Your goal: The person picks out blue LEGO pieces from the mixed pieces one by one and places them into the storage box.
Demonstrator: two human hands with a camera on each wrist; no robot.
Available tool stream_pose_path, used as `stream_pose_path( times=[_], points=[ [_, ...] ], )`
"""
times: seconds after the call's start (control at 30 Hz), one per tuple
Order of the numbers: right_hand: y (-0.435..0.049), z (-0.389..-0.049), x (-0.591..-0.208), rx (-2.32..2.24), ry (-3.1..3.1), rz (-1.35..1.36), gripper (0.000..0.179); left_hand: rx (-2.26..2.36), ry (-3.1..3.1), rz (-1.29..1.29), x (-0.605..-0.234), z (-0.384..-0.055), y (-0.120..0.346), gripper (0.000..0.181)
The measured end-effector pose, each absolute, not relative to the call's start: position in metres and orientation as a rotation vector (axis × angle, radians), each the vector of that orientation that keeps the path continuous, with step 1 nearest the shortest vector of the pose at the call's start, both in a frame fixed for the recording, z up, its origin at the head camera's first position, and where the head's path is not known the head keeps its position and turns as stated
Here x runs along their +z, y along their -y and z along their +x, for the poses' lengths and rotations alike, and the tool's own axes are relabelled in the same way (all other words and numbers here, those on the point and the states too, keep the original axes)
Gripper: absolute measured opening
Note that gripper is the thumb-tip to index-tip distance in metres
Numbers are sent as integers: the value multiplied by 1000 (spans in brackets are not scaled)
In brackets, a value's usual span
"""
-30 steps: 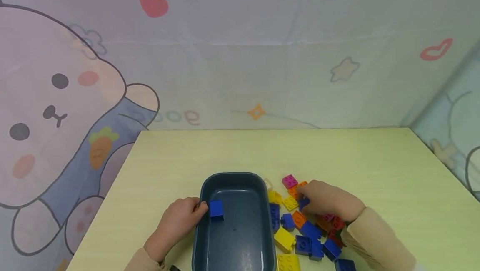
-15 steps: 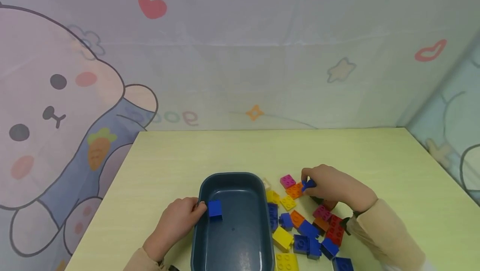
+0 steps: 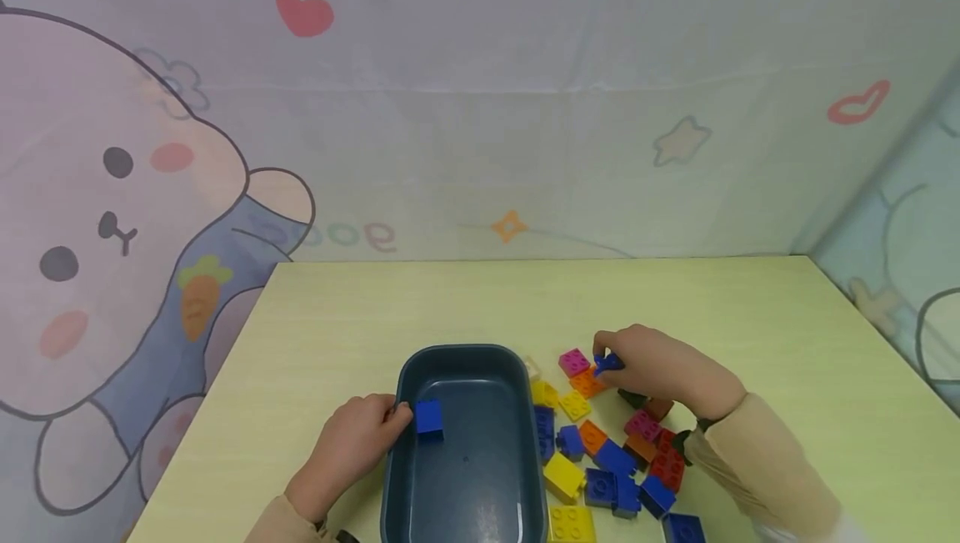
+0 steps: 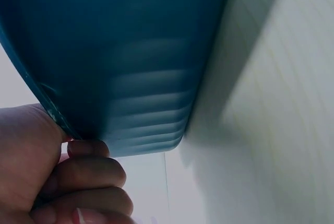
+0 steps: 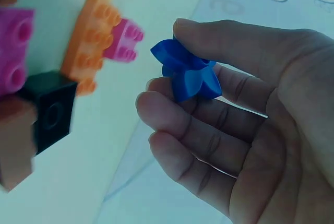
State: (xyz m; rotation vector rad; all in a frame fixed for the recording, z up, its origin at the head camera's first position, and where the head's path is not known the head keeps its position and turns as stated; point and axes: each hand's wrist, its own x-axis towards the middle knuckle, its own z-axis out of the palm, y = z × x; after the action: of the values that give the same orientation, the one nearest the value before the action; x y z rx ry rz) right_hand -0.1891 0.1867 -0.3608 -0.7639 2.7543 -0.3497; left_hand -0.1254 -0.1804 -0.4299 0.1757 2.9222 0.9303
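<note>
My left hand (image 3: 351, 449) grips the left rim of a dark blue-grey plastic tray (image 3: 406, 493), thumb at the edge and fingers curled outside. In the left wrist view, the tray's ribbed wall (image 4: 151, 98) rises beside those fingers. Inside the tray lies one blue brick (image 3: 430, 418), near the thumb. My right hand (image 3: 675, 372) pinches a blue flower-shaped toy brick (image 5: 190, 72) between thumb and fingers, over the far end of the brick pile. Below it, an orange brick (image 3: 585, 383) and a pink brick (image 3: 573, 361) lie on the table.
Right of the tray, several loose bricks crowd together: yellow (image 3: 564, 476), blue (image 3: 615, 458), red (image 3: 667, 464) and orange ones. A dark green brick (image 5: 52, 106) sits near the right hand. A printed cloth (image 3: 480, 109) hangs behind the table (image 3: 712, 293).
My right hand has lifted the blue flower-shaped brick out of the pile and moved slightly away from me, uncovering red, pink and dark bricks. The left hand stays on the tray.
</note>
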Motion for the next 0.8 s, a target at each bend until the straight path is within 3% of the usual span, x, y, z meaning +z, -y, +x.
stream_pose_path(
  times=[0.8],
  points=[
    [-103,-195,-317,-347,-2729,-1081,16,914,-2962,207,-432,-126,183,39]
  ],
)
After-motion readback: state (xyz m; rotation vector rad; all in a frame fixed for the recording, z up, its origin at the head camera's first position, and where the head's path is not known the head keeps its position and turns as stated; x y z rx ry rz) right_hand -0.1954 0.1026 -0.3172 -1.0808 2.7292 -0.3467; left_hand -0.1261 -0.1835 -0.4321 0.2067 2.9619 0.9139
